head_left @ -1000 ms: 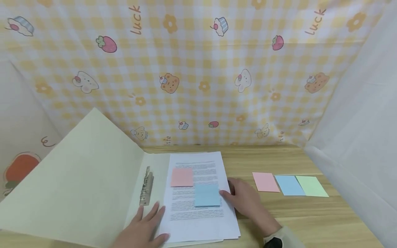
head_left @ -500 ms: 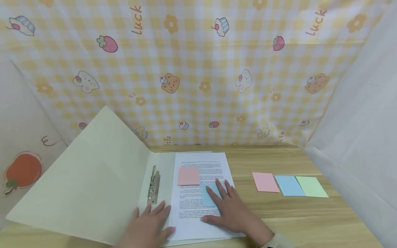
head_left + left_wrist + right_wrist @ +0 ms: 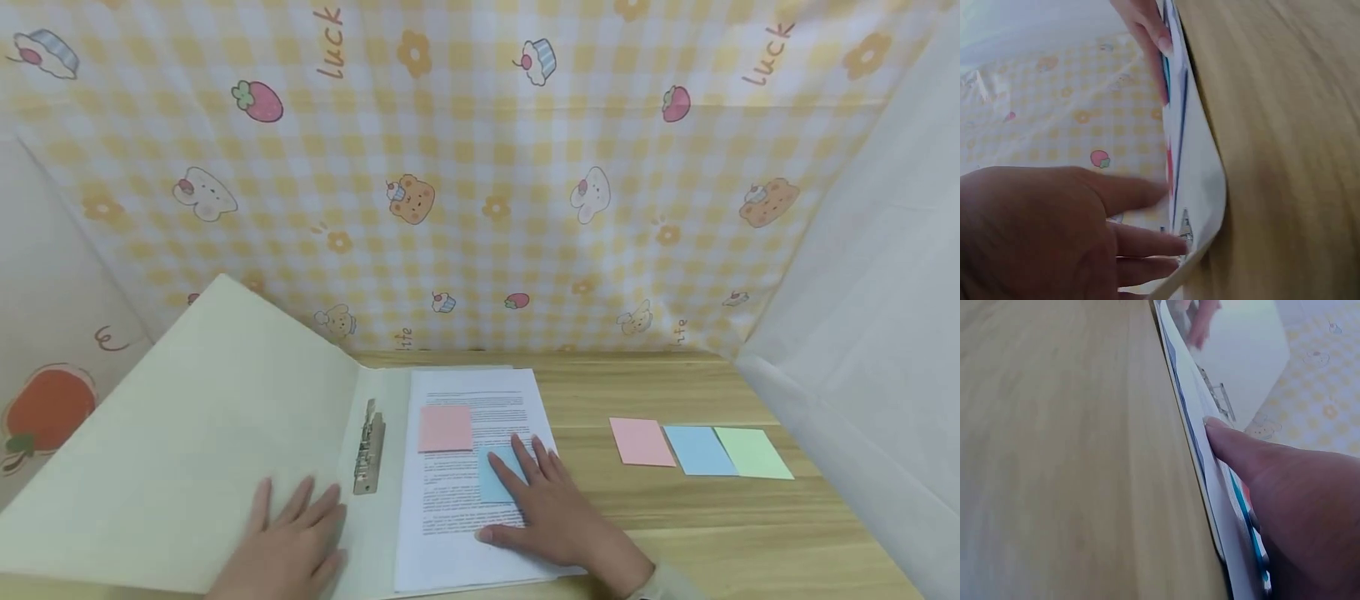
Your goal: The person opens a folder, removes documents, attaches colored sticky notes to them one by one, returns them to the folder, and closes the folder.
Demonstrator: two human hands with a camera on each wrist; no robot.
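A cream file folder (image 3: 202,433) lies spread on the table, its left cover tilted up against the backdrop side. On its spine side sits a metal clip (image 3: 369,450). Printed sheets (image 3: 450,558) lie on the folder's right half, bearing a pink sticky note (image 3: 446,428) and a blue sticky note (image 3: 492,479). My right hand (image 3: 551,512) rests with spread fingers on the sheets and partly covers the blue note. At the inner face of the left cover is my left hand (image 3: 288,542), fingers spread, holding nothing; whether it touches the cover I cannot tell.
Right of the folder, a pink note (image 3: 642,442), a blue note (image 3: 701,451) and a green note (image 3: 753,452) lie in a row on the wooden table (image 3: 720,533). A yellow checked cloth (image 3: 480,167) hangs behind.
My right hand went from the sheets' right edge onto the sheets and blue note. My left hand moved left, from beside the clip to the cover, which now leans lower. The sheets shifted slightly.
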